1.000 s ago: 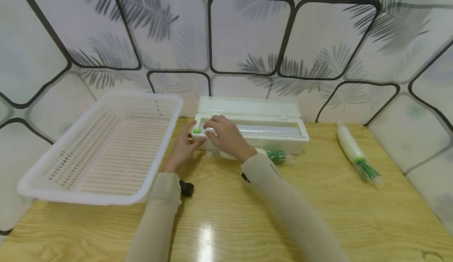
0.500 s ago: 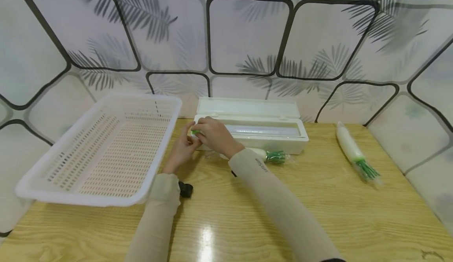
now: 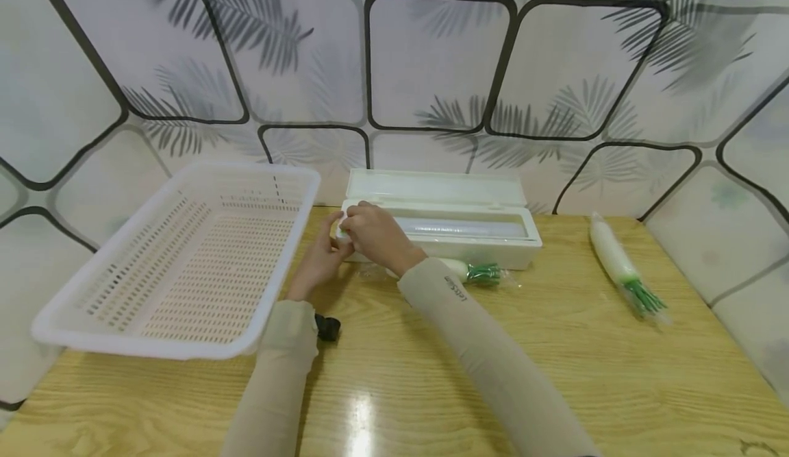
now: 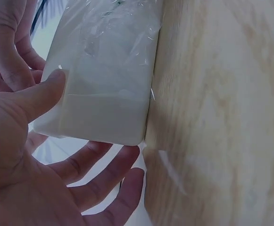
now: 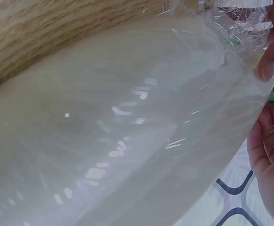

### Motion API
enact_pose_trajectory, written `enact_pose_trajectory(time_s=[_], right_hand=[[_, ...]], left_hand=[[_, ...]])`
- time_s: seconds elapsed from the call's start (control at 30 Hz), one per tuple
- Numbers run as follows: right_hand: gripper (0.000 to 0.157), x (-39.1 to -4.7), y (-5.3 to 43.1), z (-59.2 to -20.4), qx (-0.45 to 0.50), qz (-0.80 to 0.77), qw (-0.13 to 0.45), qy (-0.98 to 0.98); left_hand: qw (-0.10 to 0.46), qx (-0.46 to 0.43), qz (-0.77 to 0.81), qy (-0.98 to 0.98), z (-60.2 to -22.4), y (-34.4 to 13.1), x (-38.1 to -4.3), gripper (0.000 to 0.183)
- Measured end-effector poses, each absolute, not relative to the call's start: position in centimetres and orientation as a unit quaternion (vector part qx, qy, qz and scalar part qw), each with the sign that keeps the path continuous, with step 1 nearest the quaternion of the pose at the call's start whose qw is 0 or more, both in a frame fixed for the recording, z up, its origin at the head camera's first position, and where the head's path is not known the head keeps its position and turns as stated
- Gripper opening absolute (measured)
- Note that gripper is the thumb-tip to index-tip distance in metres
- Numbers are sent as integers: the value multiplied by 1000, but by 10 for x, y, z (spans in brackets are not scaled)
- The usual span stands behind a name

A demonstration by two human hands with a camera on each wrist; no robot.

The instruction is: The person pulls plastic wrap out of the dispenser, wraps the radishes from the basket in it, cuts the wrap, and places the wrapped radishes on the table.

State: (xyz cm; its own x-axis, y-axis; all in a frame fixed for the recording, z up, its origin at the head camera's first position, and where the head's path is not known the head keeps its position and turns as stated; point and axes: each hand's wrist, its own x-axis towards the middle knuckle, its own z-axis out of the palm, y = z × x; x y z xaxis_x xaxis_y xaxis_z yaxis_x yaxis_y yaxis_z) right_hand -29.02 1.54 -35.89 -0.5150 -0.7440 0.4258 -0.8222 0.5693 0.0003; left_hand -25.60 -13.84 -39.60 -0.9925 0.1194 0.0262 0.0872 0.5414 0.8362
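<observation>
A white cling film box [image 3: 474, 251] lies lengthwise near the wall, its lid [image 3: 434, 186] raised and a roll of clear film [image 3: 459, 227] inside. My left hand [image 3: 317, 258] grips the box's left end, thumb on the front face and fingers around the end, as the left wrist view shows. At that same end, my right hand [image 3: 376, 234] has its fingertips bent over the top edge, pinching the small green slide cutter [image 5: 273, 92], which is mostly hidden by fingers. A wrapped white radish [image 3: 456, 268] with green stems lies along the box's front, partly behind my right wrist.
To the left stands a large white perforated basket [image 3: 246, 344], close by my left forearm. Another wrapped radish [image 3: 613, 255] lies toward the right on the wooden table [image 3: 493, 381]. A patterned wall [image 3: 437, 59] rises right behind the box.
My right hand has shifted left along the box to its end, and its fingers now cover the green cutter. The left hand has stayed at the box's end.
</observation>
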Motion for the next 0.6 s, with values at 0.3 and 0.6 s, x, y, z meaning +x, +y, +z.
enact_pose_trajectory(time_s=[0.3, 0.6], right_hand=[[8, -290, 17, -358, 458, 74, 194, -864], [8, -288, 25, -358, 459, 47, 203, -864]], left_hand=[[12, 69, 481, 874, -396, -141, -255, 66], [24, 59, 487, 871, -396, -139, -254, 71]])
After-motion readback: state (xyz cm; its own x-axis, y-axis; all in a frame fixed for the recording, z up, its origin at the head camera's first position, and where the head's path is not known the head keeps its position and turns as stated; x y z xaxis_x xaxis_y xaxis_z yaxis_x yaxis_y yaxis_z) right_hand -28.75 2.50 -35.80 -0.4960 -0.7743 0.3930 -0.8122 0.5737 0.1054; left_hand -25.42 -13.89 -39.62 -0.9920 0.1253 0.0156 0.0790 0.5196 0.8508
